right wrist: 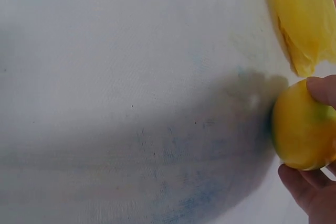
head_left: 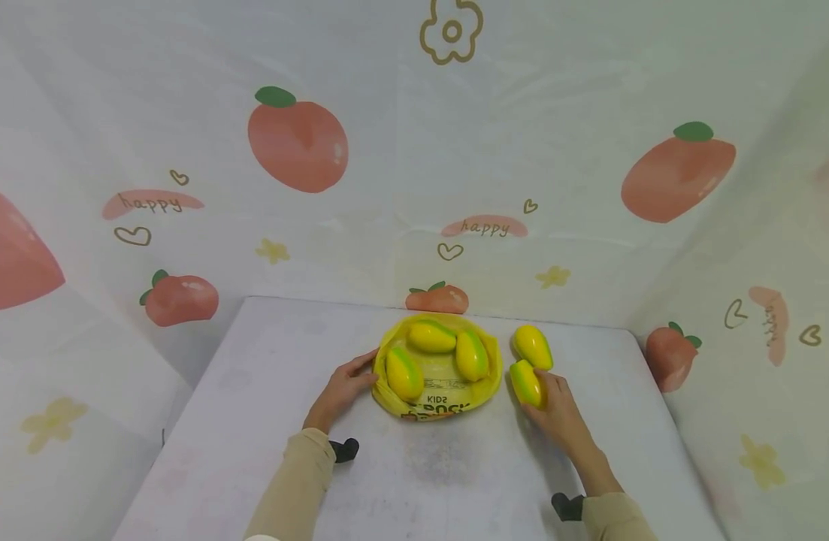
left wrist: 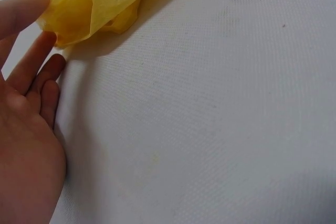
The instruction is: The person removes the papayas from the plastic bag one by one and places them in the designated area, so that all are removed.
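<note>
A yellow plastic bag [head_left: 490,376] with dark printed lettering lies spread on the table, its rim rolled into a ring. Inside it are three yellow-green mangoes: one at the left [head_left: 404,373], one at the back [head_left: 431,336] and one at the right [head_left: 471,355]. My left hand [head_left: 344,392] holds the bag's left edge, thumb and fingers around the thin plastic in the left wrist view. To the right of the bag, my right hand [head_left: 555,406] grips a mango [head_left: 526,384] between thumb and fingers. Just behind that one lies another mango [head_left: 532,346].
The white table [head_left: 252,421] is enclosed by pale cloth walls [head_left: 400,150] printed with fruit, hearts and flowers. Dark straps [head_left: 345,450] hang at both wrists. Faint smudges mark the tabletop in front of the bag.
</note>
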Tool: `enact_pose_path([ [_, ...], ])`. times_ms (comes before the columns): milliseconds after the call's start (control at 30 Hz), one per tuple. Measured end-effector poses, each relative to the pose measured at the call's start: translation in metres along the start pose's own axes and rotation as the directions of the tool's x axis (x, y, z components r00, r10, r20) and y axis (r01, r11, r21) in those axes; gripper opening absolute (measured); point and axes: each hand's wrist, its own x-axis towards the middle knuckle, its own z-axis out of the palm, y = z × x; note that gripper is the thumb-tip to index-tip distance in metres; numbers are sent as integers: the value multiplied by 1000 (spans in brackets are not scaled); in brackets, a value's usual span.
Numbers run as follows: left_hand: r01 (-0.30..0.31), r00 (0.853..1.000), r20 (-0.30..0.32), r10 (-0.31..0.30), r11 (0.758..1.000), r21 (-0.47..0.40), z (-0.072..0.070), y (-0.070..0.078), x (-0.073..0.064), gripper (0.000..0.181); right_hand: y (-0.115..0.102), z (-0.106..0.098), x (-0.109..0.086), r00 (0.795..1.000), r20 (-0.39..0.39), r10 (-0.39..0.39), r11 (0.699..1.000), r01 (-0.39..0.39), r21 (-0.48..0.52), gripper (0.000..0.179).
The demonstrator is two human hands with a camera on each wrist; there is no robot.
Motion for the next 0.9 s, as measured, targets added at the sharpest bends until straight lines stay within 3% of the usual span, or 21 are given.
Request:
enact_pose_path([
  [300, 22, 1000, 1, -22, 1000, -14, 3, 2, 2, 53, 0, -2, 2, 999, 27, 47, 998, -46, -31, 77],
  [700, 28, 1000, 8, -28, 999, -40, 2, -1, 3, 54, 1, -2, 1, 998, 35, 47, 998, -45, -51, 82],
  [900, 26, 1000, 8, -25, 999, -46, 0, -2, 3, 53, -1, -7, 2, 1000, 14, -3, 996, 5, -85, 82],
])
